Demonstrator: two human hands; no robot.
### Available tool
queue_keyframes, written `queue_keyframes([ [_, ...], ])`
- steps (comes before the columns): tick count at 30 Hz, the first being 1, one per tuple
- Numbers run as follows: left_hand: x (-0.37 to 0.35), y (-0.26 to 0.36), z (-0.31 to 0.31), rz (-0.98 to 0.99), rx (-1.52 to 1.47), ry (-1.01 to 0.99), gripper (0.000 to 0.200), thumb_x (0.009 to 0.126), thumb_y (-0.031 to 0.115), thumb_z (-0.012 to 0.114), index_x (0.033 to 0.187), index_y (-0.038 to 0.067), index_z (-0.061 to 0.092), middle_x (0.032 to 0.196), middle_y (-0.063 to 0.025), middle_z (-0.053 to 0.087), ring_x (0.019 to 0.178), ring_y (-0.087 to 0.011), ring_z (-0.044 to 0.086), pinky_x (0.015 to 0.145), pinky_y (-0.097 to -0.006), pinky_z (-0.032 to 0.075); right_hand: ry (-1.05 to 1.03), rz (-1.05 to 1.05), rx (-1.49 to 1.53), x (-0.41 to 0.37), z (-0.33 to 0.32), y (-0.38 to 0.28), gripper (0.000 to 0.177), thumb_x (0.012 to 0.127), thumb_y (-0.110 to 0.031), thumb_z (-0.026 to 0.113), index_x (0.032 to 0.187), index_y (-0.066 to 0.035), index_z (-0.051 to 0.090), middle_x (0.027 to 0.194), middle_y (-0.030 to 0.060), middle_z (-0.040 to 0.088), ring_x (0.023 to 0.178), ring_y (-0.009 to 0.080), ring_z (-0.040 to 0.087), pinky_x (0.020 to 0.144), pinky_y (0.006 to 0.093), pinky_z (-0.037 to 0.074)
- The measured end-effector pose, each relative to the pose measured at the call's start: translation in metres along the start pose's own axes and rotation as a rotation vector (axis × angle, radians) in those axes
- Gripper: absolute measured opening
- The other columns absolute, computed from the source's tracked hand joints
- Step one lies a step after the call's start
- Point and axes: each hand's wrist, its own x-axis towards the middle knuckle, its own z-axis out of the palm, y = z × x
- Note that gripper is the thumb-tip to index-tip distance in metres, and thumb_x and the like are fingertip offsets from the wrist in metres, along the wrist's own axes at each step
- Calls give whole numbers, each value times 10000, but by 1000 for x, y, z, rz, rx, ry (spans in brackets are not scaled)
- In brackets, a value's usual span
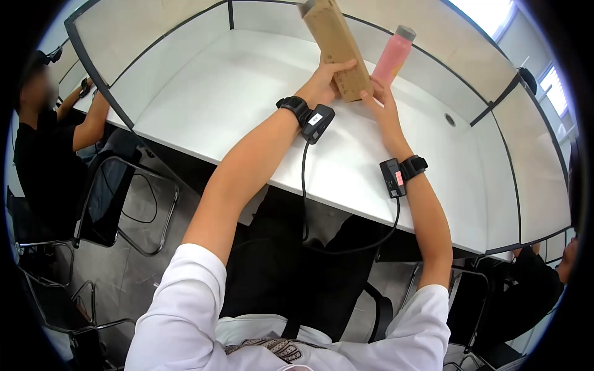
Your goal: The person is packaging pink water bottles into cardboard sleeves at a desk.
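Note:
A long brown cardboard box (337, 43) is held tilted over the far part of the desk, its upper end reaching the top of the view. My left hand (323, 83) is closed around the box's lower left side, thumb across the front face. At the lower right corner, my right hand (382, 105) grips the same box with thumb and fingertips. Just behind that hand stands a pink bottle (393, 59) with a grey cap, its base partly hidden by my fingers.
The white desk (260, 68) has low partition panels (148, 37) at its back and sides. A black wrist device (317, 123) with a cable sits on each arm. People sit at neighbouring desks to the left (49, 148) and right (526, 297). A round cable hole (450, 119) lies at right.

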Motion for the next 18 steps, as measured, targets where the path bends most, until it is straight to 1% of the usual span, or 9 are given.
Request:
queue_keyframes([
  [2, -4, 0, 6, 58, 75, 14, 694, 851, 227, 760, 1391, 139, 335, 1336, -76, 508, 1269, -218, 489, 1032, -442, 430, 23, 20, 20, 2, 0, 5, 615, 899, -289, 697, 1407, -72, 426, 1238, 173, 588, 1162, 241, 552, 958, 337, 455],
  [5, 0, -2, 4, 89, 196, -143, 741, 820, 139, 783, 1400, 145, 323, 1340, -54, 505, 1272, -210, 485, 1029, -405, 432, 57, 94, 46, 4, 0, 10, 661, 872, -299, 733, 1406, -63, 424, 1231, 191, 598, 1143, 248, 573, 955, 336, 459],
  [6, 3, -2, 1, 58, 225, -194, 917, 758, 136, 831, 1482, 206, 272, 1392, -50, 487, 1360, -204, 397, 1095, -424, 363, 65, 125, 54, 5, -1, 10, 677, 861, -305, 747, 1403, -59, 426, 1230, 195, 602, 1135, 250, 580, 955, 335, 460],
  [9, 7, -6, 0, 51, 346, -271, 938, 748, 141, 840, 1498, 190, 277, 1394, -50, 498, 1358, -203, 405, 1114, -401, 340, 90, 156, 13, 2, 0, 8, 713, 830, -349, 776, 1382, -49, 440, 1224, 196, 609, 1119, 257, 594, 944, 334, 468],
  [10, 3, -6, 2, 36, 357, -285, 946, 747, 182, 844, 1506, 165, 279, 1396, -63, 504, 1352, -211, 416, 1126, -393, 324, 74, 172, 9, 1, 0, 8, 729, 832, -346, 772, 1390, -31, 424, 1239, 194, 596, 1145, 252, 577, 967, 338, 449],
  [12, 1, -6, 4, 18, 396, -277, 787, 793, 147, 806, 1436, 147, 353, 1299, -42, 556, 1187, -166, 523, 1013, -344, 416, 38, 203, -1, 0, -3, 7, 761, 838, -340, 763, 1406, 6, 393, 1268, 190, 570, 1197, 244, 542, 1011, 347, 413],
  [13, 1, -6, 4, 10, 414, -273, 708, 815, 130, 787, 1401, 138, 390, 1250, -31, 583, 1105, -143, 577, 957, -320, 462, 53, 163, -37, 3, -5, 13, 750, 832, -330, 768, 1390, 10, 401, 1259, 190, 571, 1188, 245, 546, 1004, 344, 420],
  [15, -1, -7, 6, 36, 417, -283, 790, 812, 153, 796, 1457, 127, 341, 1298, -51, 560, 1171, -162, 546, 1002, -328, 436, 85, 85, -109, 9, -6, 25, 728, 820, -311, 778, 1360, 17, 417, 1241, 190, 573, 1170, 246, 553, 990, 337, 435],
  [18, -2, -7, 7, 52, 461, -291, 894, 783, 184, 819, 1501, 127, 289, 1347, -83, 529, 1244, -198, 502, 1053, -349, 400, 65, 141, -44, 6, -4, 16, 770, 794, -297, 795, 1360, 26, 386, 1237, 190, 564, 1153, 258, 557, 951, 331, 473],
])
